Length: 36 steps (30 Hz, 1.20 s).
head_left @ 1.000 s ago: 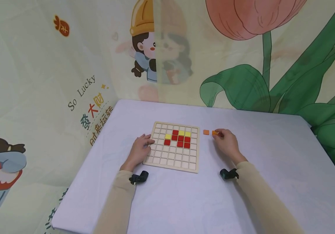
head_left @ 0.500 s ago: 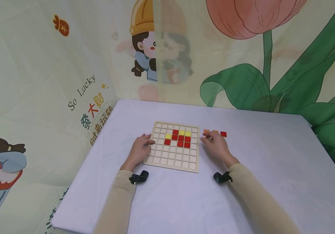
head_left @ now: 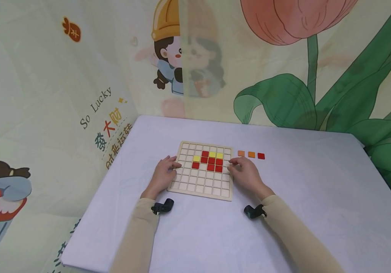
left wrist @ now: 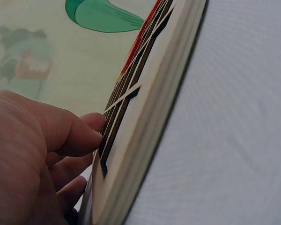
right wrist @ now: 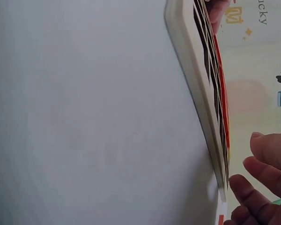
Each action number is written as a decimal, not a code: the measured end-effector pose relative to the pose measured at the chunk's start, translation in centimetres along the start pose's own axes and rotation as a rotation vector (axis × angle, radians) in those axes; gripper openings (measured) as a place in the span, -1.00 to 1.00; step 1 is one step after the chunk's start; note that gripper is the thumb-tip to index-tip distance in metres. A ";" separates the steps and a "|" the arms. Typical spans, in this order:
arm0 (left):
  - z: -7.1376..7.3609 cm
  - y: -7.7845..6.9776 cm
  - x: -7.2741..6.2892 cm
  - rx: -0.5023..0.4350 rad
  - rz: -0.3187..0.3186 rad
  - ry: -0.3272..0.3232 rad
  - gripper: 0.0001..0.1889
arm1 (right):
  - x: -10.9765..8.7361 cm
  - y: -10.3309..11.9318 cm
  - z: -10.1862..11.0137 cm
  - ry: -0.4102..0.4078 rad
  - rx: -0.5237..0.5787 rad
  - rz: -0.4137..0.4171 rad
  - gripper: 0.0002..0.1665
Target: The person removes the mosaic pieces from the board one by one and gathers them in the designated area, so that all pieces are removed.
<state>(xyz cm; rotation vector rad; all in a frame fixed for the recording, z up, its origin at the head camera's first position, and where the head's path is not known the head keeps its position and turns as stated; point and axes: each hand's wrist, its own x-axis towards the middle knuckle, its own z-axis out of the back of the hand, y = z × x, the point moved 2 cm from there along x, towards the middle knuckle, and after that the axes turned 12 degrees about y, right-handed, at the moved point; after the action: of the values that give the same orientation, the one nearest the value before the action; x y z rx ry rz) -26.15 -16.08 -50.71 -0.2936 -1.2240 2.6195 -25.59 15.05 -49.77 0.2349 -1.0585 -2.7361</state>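
Observation:
A square wooden grid board (head_left: 200,188) lies on the table with several red tiles (head_left: 211,161) and three yellow tiles (head_left: 197,158) in its upper cells. My left hand (head_left: 163,172) rests at the board's left side. In the left wrist view the thumb (left wrist: 79,136) and a fingertip touch the board's border, the other fingers loosely bent beside it. At the right border hovers my right hand (head_left: 246,172), its fingertips overlapping the edge. The right wrist view shows its fingers (right wrist: 267,176) spread apart with nothing between them.
Right of the board lie an orange tile (head_left: 241,153), a second orange tile (head_left: 251,154) and a red tile (head_left: 261,156) in a row. White cloth covers the table (head_left: 202,235). Printed fabric walls (head_left: 270,64) stand behind and at the left.
My right hand has let go of an orange tile and moved left to the board's right edge, uncovering the row of three tiles. My left hand has stayed in place.

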 end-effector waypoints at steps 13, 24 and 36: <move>0.0 -0.1 -0.1 -0.013 0.001 -0.008 -0.68 | 0.3 1.5 -1.5 0.038 0.015 0.060 -0.61; 0.0 0.0 0.1 -0.001 0.001 -0.006 -0.68 | 0.4 1.9 -2.6 0.025 0.012 0.013 -0.67; 0.0 0.1 0.1 -0.006 0.001 -0.005 -0.68 | 0.5 2.0 -2.9 -0.001 0.015 -0.014 -0.67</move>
<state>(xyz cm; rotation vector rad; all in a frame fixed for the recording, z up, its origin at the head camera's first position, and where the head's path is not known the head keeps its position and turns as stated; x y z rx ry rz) -26.28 -16.10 -50.81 -0.2884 -1.2343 2.6191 -25.19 11.62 -50.55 0.2435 -1.0818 -2.7416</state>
